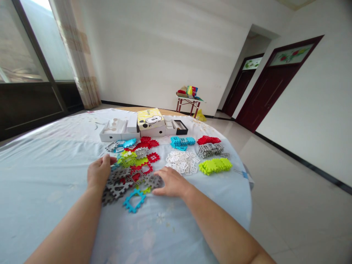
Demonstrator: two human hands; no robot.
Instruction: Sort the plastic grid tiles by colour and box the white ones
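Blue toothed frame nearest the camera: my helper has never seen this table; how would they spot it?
On the pale-blue tablecloth, find the mixed plastic heap between left hand and right hand. At its near edge lies the blue toothed frame. Unlike the grey pieces beside it, it's bright blue around one opening.

We see a yellow cartoon box (150,118) toward the far edge of the surface (63,176). Beyond, a curtain (78,55) hangs beside a window (59,51), a small stand (189,99) and yellow bag (201,116) sit near the wall (154,51), and a dark red door (271,86) stands at our right.
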